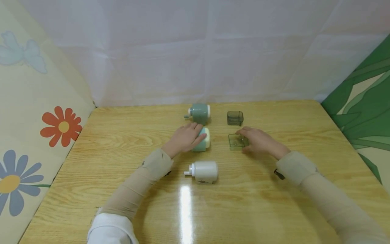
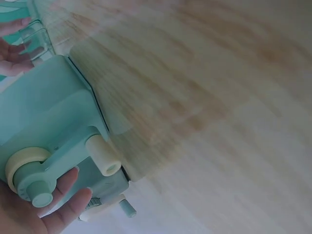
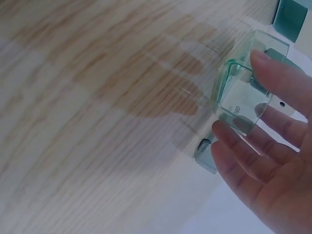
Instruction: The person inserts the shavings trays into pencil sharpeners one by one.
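Note:
My left hand [image 1: 186,138] grips a light green and cream crank pencil sharpener [image 1: 199,146] that lies in the middle row. Up close in the left wrist view, the sharpener's crank arm and cream knob [image 2: 103,155] point towards the camera, with two fingertips showing beneath. On the right, my right hand [image 1: 259,142] holds a clear green shavings drawer [image 1: 236,142] at its right end. The right wrist view has the thumb at one side of this drawer [image 3: 242,97] and the fingers at the opposite side; its inside looks see-through.
A darker green sharpener [image 1: 200,113] lies farther back, its crank to the left. Nearer my body is an off-white sharpener [image 1: 206,170]. Behind the right hand sits a smoky dark green drawer [image 1: 235,118]. A white cloth [image 1: 182,67] hangs at the table's back edge.

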Tool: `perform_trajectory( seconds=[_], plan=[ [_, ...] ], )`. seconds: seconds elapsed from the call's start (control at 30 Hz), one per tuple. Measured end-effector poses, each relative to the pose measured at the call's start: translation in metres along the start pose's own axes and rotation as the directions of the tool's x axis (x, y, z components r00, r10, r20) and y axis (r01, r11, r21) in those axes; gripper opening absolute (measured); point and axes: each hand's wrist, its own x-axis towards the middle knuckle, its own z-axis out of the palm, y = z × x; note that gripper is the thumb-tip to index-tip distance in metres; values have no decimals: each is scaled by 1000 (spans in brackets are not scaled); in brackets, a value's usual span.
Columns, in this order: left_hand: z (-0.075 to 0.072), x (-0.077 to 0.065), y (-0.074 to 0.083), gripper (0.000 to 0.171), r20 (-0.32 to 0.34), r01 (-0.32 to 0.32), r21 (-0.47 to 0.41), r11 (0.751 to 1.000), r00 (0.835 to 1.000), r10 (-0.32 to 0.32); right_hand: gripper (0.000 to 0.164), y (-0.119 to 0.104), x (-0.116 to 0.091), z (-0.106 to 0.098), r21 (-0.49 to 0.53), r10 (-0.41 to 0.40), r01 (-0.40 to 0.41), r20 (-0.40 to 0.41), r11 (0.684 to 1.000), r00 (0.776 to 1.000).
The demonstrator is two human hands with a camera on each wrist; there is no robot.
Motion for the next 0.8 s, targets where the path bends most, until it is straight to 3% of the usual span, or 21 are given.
perform_trajectory(
  seconds=[0.37, 0.8],
  plan=[
    [3, -1, 0, 38, -38, -13, -35, 999, 999, 12, 65, 2, 1, 1, 19, -14, 14, -14, 1000, 1000],
    [5, -1, 0, 41, -44, -13, -39, 999, 999, 11, 65, -3, 2, 0, 18, -14, 14, -8, 1000, 1000]
  ],
)
